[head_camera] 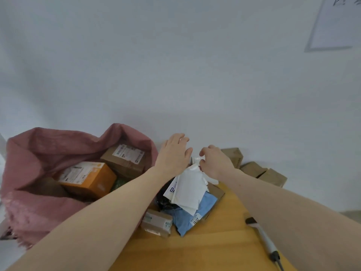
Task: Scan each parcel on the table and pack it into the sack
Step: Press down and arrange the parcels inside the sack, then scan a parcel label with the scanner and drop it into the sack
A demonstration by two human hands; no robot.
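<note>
A pink woven sack (35, 149) stands open at the left of the wooden table (205, 249). Inside it lie an orange box (91, 178) and a brown labelled carton (125, 159). A heap of parcels sits mid-table: white mailers (190, 184), a blue mailer (195, 214), a black bag (164, 200). My left hand (173, 153) reaches over the far end of the heap with straight fingers. My right hand (214, 161) curls its fingers at the top edge of a white mailer; whether it grips is unclear.
A small brown box (156, 223) lies at the heap's near left. Three brown cartons (254, 169) line the wall at the right. A handheld scanner (263, 237) with its cable lies on the table by my right forearm. A white wall stands close behind.
</note>
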